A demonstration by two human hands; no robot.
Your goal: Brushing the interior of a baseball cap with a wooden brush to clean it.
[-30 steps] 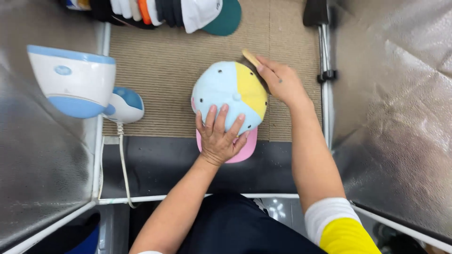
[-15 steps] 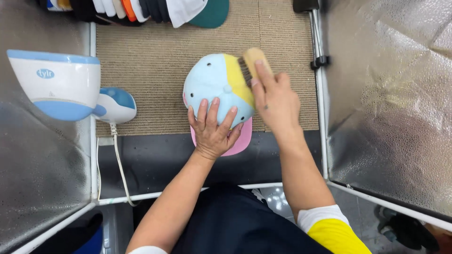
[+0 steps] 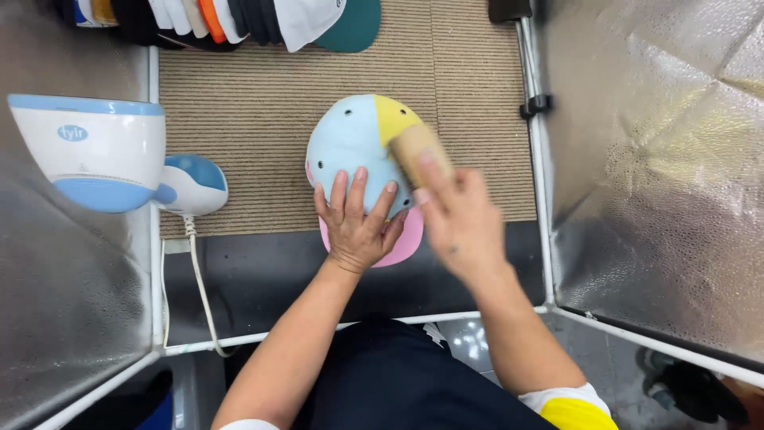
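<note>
Pastel baseball cap, panelled in light blue and yellow with a pink brim, sits crown-up on the ribbed beige mat, its brim hanging over the dark front strip toward the person. Left hand lies flat on the near side of the crown, fingers spread and released, pinning the cap rather than gripping it. Right hand is clenched around a small wooden-backed brush, pressed to the yellow panel; the hand is motion-blurred. Judging by that, brushing is mid-way: the yellow side is under the bristles, and I cannot tell which panels are finished, since no lint or marks show either way.

Nothing here is a true container. A row of stacked caps in assorted colours lines the far edge of the mat, and a white-and-blue handheld garment steamer with its cord rests at the left, well apart from the cap. Silver reflective panels wall both sides.
</note>
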